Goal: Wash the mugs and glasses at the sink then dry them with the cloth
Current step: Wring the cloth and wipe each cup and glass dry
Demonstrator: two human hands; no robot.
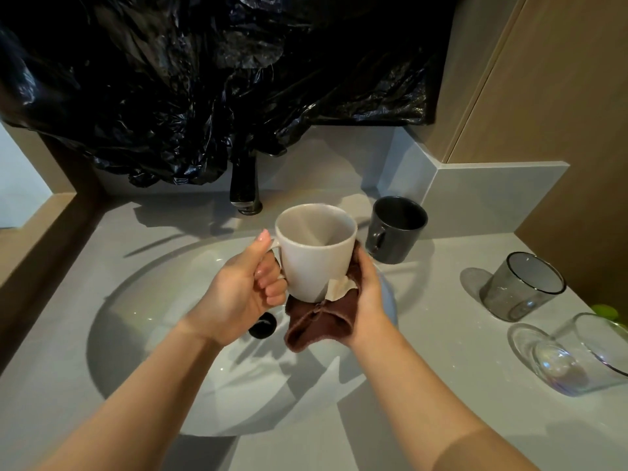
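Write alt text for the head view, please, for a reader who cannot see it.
The left hand holds a cream ceramic mug by its handle over the white sink while the right hand presses a brown cloth against it.

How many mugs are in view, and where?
2. The white mug is held over the sink by the left hand; the dark grey mug stands on the counter, right of the tap. None seems hidden.

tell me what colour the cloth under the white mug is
The cloth is dark brown with a pale tag, best seen in the head view, the only one.
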